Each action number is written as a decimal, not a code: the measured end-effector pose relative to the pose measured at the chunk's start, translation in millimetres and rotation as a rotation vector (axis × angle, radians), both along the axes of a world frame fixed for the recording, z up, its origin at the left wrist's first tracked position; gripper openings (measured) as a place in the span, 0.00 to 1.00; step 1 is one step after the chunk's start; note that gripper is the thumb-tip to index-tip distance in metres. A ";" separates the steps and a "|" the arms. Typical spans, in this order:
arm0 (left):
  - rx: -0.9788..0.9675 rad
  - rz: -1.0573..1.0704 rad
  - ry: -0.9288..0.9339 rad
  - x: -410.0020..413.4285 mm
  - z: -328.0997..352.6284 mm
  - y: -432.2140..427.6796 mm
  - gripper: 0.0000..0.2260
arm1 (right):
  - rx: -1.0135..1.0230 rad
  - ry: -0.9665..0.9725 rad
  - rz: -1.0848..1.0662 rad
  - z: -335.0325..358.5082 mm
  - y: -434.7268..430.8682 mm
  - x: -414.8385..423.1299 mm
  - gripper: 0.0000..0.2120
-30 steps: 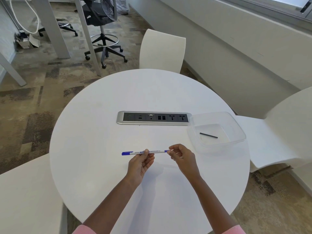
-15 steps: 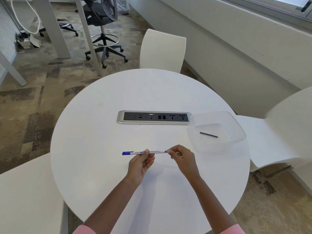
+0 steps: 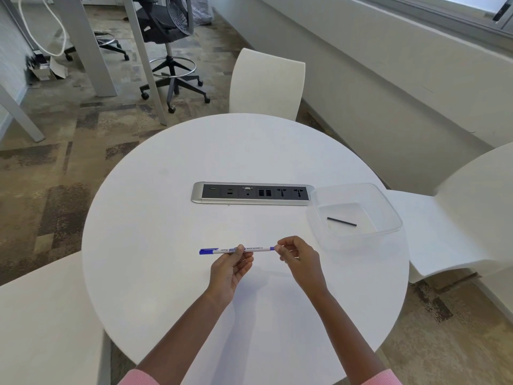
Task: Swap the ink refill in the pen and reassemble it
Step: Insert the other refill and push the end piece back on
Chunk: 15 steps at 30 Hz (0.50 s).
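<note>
Your head camera looks down at both hands. You hold the pen (image 3: 241,250) flat in the air, just above the counter (image 3: 172,218), right in front of you. Its blue cap points to your left.

Your left hand (image 3: 229,269) pinches the middle of the pen. The thumb and fingers are curled round it. Your right hand (image 3: 298,258) pinches the little blue end on the right with its fingertips, and its other fingers are tucked in. The pen looks whole to me, with no part off it yet.

A thin black stick (image 3: 341,221) lies in the clear box (image 3: 347,187), off to your right, near the socket strip (image 3: 252,193). I think that is the new refill.

I think your job now is to get that blue end off. Here is how to do it well:

- Hold tight with the left hand so the pen does not spin.
- Turn or pull the end with just your fingertips, gently. I cannot tell if it screws or pops.
- Pull straight along the pen, not sideways, so nothing bends.
- Stay low over the counter. The end is small and could roll away if it drops.
- Put it down where you can find it again, maybe in the box.
</note>
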<state>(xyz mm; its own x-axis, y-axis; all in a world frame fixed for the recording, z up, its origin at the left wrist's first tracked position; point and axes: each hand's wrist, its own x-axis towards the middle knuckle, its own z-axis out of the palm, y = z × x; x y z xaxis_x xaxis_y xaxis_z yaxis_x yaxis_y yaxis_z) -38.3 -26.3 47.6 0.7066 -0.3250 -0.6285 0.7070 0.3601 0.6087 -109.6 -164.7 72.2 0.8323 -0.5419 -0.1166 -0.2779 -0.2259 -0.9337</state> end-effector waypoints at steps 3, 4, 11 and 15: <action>0.007 -0.002 -0.003 -0.2 -0.5 -0.2 0.06 | -0.019 0.020 0.020 -0.7 -1.1 -1.6 0.06; 0.011 -0.006 -0.004 -0.7 -0.8 -0.5 0.06 | -0.026 0.028 0.019 -1.1 -1.6 -2.0 0.06; 0.000 0.014 -0.006 -0.8 0.3 -2.7 0.06 | 0.030 0.023 -0.004 -2.4 -1.5 -2.7 0.03; 0.008 0.014 -0.015 0.2 1.2 -4.1 0.06 | 0.002 0.020 0.017 -2.0 -3.3 -2.8 0.07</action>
<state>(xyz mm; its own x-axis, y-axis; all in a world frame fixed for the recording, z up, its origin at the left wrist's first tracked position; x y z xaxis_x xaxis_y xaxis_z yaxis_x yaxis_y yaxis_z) -38.1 -30.3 48.8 0.7205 -0.3097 -0.6205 0.6926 0.3649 0.6222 -112.3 -168.0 70.2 0.8392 -0.5271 -0.1340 -0.2924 -0.2294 -0.9284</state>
